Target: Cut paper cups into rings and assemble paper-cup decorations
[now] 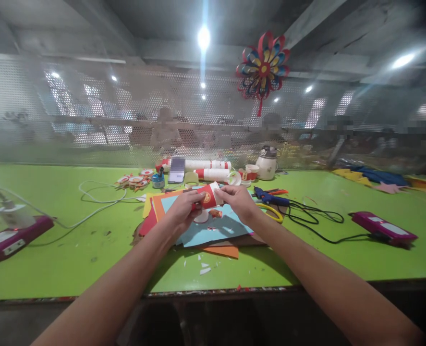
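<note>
A red and white paper cup (208,196) lies tilted between my two hands, above a pile of coloured paper. My left hand (187,207) is wrapped round its red side. At the white end, my right hand (237,199) pinches the cup with thumb and fingers. Under the hands lies a light blue sheet of paper (198,236), with orange and red sheets showing at its left. A white paper disc (201,216) and a reddish-brown scrap (215,213) rest on the blue sheet, partly in the cup's shadow.
Behind the paper stand a phone (176,171), stacked paper cups (213,174), a blue ink bottle (158,179) and a white jug (267,163). A blue glue gun (270,197) and yellow tape roll (272,214) lie right. Purple power strips (383,228) sit at both sides.
</note>
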### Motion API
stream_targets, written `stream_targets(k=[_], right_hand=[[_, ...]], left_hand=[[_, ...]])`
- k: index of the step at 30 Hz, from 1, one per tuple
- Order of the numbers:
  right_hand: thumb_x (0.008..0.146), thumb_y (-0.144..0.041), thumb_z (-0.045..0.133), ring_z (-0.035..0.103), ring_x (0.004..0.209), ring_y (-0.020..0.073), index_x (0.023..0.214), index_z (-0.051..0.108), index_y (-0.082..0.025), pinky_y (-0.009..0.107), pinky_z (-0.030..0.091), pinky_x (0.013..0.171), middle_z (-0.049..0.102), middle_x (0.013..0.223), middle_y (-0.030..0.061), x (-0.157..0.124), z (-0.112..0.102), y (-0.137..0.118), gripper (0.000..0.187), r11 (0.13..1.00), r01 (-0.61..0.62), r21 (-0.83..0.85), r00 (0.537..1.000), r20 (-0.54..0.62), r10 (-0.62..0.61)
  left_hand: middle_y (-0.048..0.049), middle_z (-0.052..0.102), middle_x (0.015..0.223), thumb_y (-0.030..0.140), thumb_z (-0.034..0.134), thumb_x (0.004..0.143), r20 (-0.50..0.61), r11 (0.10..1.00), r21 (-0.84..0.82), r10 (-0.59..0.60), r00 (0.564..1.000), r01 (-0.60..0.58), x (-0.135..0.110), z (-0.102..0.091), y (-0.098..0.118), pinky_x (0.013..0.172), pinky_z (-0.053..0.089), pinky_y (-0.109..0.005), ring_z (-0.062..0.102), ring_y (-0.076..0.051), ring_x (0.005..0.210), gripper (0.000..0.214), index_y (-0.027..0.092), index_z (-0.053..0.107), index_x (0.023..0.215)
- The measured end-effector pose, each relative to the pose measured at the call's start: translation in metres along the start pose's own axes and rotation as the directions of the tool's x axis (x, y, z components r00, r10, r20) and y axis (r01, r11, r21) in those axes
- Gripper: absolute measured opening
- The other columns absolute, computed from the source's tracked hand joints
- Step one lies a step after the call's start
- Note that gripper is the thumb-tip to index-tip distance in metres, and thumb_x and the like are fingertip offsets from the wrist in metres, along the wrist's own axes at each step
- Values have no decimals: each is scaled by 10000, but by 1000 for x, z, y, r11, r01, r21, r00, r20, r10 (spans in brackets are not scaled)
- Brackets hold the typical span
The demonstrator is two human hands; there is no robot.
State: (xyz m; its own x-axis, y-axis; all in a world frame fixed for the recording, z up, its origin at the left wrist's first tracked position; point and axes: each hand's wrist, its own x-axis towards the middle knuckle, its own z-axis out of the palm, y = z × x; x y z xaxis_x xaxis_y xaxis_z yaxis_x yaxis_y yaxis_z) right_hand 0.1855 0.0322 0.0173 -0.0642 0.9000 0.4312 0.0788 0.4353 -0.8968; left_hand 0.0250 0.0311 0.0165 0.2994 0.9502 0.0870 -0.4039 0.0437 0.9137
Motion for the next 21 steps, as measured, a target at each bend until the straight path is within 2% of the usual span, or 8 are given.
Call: stream_targets(k=[4,7,10,13,17,21], right_hand=[[634,-481,709,448,481,95,605,660,-131,246,367,491,563,513,-19,4,-3,6,354,1000,-16,13,1000,-23,16],[625,-503,704,446,471,95,597,656,-133,244,364,477,559,506,-17,6,-6,9,375,999,-36,17,999,-20,36],[598,-498,726,432,456,94,559,648,-134,241,348,456,537,470,-21,5,-5,9,374,998,-55,12,999,3,54],[576,-494,743,436,451,95,566,657,-136,244,354,454,541,467,-22,5,-4,7,368,998,-59,24,998,-6,59],[571,-521,738,479,469,111,610,655,-150,270,414,487,571,515,-15,12,-11,8,383,997,-51,62,994,-91,57],[553,-530,751,493,473,123,576,622,-163,291,449,496,563,515,-9,18,-22,12,390,997,-41,70,984,-168,53]], left_hand=[[65,367,527,262,715,669,0,998,-32,-46,999,46,1,0,-1,357,152,-144,270,-30,418,247,138,501,669],[66,380,518,217,739,640,-17,997,-35,-74,997,74,2,-1,-3,350,152,-143,280,-27,412,239,131,517,661],[45,435,527,127,725,617,-38,997,-35,-77,996,76,6,-4,-6,372,246,-142,350,-35,437,192,119,533,626],[12,512,581,130,705,645,-58,994,-65,-96,994,92,9,-6,-6,403,311,-156,411,-54,474,128,114,582,682],[-50,616,719,208,687,709,-109,989,-94,-128,986,118,10,-5,-2,425,333,-171,496,-81,542,131,118,633,788],[-88,632,716,380,667,745,-79,987,85,-132,988,139,10,-6,-5,479,378,-199,525,-109,576,279,101,672,752]])
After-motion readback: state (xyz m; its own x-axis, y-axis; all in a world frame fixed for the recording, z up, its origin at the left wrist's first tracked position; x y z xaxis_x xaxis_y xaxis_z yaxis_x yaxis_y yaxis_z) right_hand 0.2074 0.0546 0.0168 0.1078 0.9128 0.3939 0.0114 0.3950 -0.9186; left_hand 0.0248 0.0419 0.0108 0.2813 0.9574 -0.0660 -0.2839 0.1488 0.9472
